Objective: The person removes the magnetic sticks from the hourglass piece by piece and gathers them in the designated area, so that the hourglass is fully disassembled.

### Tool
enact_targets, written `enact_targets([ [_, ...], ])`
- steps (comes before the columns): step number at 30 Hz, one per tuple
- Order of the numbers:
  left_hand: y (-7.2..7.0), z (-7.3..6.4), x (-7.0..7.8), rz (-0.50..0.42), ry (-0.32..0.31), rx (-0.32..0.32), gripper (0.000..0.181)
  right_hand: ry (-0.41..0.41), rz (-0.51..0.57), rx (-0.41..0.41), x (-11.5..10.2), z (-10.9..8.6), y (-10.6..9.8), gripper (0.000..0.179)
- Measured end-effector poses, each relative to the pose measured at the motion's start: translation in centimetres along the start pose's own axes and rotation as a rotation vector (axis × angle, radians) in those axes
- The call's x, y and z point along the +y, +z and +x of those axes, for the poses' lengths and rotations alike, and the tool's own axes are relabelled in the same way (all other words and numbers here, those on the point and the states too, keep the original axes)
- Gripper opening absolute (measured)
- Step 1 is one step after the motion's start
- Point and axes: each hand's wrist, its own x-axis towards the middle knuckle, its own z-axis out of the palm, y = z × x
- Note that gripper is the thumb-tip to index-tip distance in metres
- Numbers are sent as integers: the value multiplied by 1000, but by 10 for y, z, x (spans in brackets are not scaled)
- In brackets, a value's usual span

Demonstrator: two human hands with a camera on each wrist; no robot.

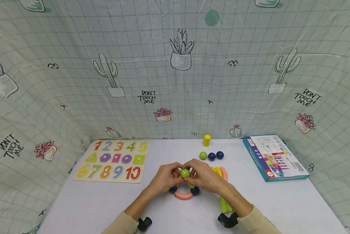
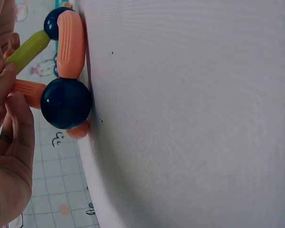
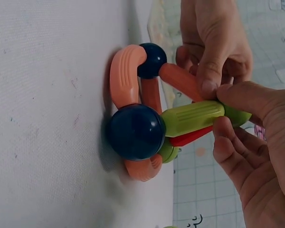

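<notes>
Both hands are at the top of a small frame built from toy rods and balls on the table. My left hand (image 1: 163,178) pinches a straight orange rod (image 3: 182,80) near its upper end. My right hand (image 1: 204,175) pinches a straight green rod (image 3: 192,118) beside the green ball (image 1: 185,173) at the top, with fingers right at that ball. The two rods slope down to dark blue balls (image 3: 136,132). Curved orange pieces (image 1: 183,195) link these balls into a ring at the base. A red rod (image 3: 190,137) shows behind the green one.
A number puzzle board (image 1: 110,161) lies at left and a toy box (image 1: 275,157) at right. Behind the hands are a yellow cylinder (image 1: 206,140), a loose green ball (image 1: 203,155) and two blue balls (image 1: 211,156). Green rods (image 1: 225,205) lie beside the right forearm.
</notes>
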Motion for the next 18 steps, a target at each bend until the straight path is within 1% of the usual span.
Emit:
enact_targets([
  [8,1,0,0,-4,-4,3,31,12,3,3,0,-1,2,40],
  [18,1,0,1,0,-1,6,30,-2,3,6,0,-1,3,40],
])
